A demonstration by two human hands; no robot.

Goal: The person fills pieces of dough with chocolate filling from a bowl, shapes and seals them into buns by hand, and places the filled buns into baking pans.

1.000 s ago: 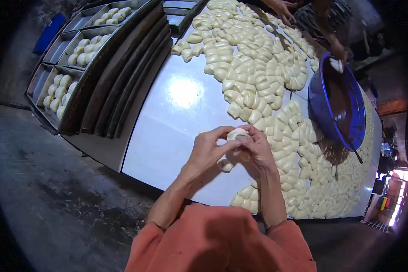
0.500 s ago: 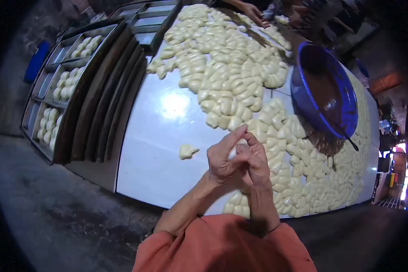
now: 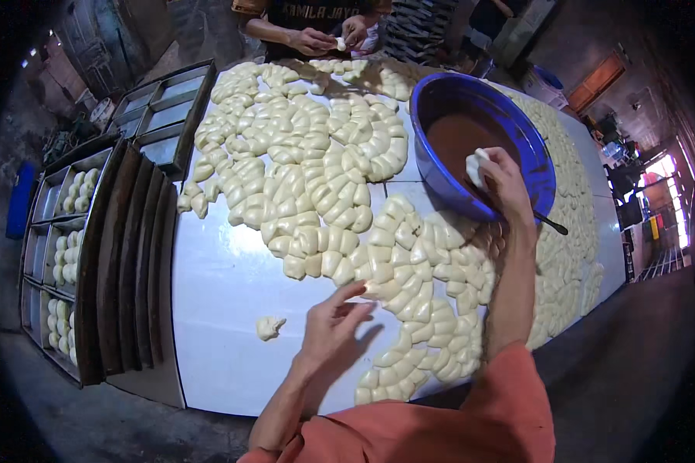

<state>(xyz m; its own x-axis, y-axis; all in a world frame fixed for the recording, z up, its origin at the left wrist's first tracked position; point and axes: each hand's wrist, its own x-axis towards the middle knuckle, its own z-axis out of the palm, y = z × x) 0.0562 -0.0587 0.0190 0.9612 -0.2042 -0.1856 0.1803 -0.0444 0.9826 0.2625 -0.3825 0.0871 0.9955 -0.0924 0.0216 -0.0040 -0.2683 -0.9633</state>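
My right hand (image 3: 505,184) is over the rim of the blue basin (image 3: 547,185), which holds brown filling (image 3: 465,139). A pale, white piece of dough (image 3: 477,167) is gripped in its fingers. My left hand (image 3: 333,322) is held over the white table (image 3: 216,324), with thumb and fingers apart and nothing between them. Its fingertips reach the edge of many flattened dough pieces (image 3: 409,274) laid side by side; I cannot tell if they touch. To the left of that hand lies one loose scrap of dough (image 3: 269,328).
Along the left side stand metal trays (image 3: 50,266), some with rounded dough in them, beside a row of dark upright slats (image 3: 123,270). More trays (image 3: 166,108) sit at the far left. Across the table, a co-worker's hands (image 3: 332,38) hold a small dough piece. A dark handle (image 3: 552,224) sticks out by the basin.
My hands, together around a dough piece before, are now apart. The right has gone out over the basin with dough, and the left has opened beside the dough rows. The view has shifted.
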